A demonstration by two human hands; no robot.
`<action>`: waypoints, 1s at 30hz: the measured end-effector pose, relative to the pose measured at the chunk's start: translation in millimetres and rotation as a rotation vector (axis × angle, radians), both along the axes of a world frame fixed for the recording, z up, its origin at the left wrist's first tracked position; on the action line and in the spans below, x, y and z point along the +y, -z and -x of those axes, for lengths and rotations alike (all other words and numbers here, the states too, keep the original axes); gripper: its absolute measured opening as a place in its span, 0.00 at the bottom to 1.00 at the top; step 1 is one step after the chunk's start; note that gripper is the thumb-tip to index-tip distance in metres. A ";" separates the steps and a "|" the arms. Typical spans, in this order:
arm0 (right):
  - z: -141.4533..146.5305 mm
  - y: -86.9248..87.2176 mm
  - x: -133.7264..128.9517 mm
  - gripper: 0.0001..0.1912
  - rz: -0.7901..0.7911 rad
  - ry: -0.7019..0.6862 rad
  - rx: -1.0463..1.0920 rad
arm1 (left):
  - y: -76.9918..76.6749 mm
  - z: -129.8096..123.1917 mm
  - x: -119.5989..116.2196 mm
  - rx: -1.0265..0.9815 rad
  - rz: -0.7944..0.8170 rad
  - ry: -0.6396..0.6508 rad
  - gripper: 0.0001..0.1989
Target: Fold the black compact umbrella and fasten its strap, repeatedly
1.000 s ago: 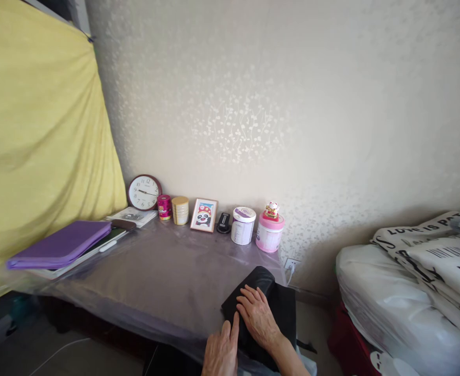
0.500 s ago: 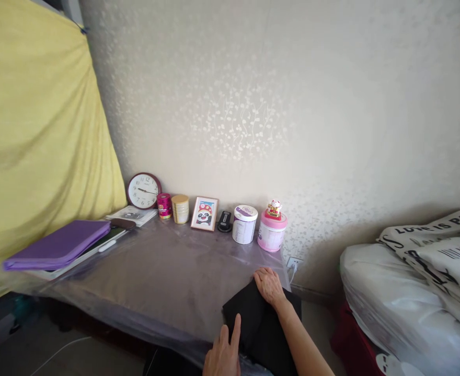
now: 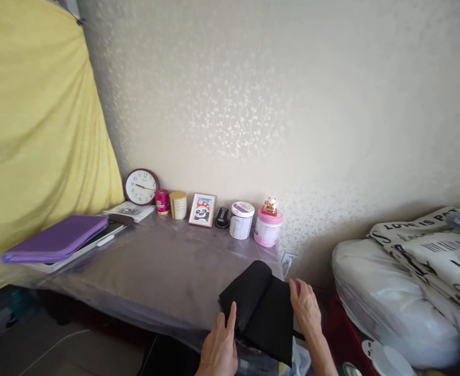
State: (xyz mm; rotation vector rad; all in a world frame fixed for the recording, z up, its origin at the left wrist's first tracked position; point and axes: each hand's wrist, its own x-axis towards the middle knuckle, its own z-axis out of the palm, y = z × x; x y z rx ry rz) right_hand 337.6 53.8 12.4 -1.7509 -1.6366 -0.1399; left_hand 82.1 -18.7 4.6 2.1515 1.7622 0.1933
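Note:
A black folded sheet (image 3: 271, 313) lies spread like an opened book at the table's front right corner, with a crease down its middle. Its left half (image 3: 245, 287) bulges upward in a curve. My left hand (image 3: 220, 339) is at the lower left edge of the black sheet, index finger stretched along it and the other fingers bent; the thumb is hidden. At the sheet's upper right edge, the fingers of my right hand (image 3: 305, 305) are closed on the margin.
Along the wall stand a clock (image 3: 141, 187), a pink can (image 3: 162, 202), a yellow-lidded jar (image 3: 178, 206), a panda picture frame (image 3: 202, 210), a black gadget (image 3: 222, 218) and two tubs (image 3: 241, 222). A purple folder (image 3: 59, 238) lies left. White bagged bundles (image 3: 390, 292) rise at the right.
My right hand has moved off the top of the black sheet to its right edge, and the right half now lies spread out. My left hand has stayed nearly in place.

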 end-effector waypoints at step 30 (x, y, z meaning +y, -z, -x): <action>118.4 -5.5 45.4 0.22 0.354 -0.080 0.482 | 0.0 -8.3 4.6 0.020 -0.033 -0.039 0.40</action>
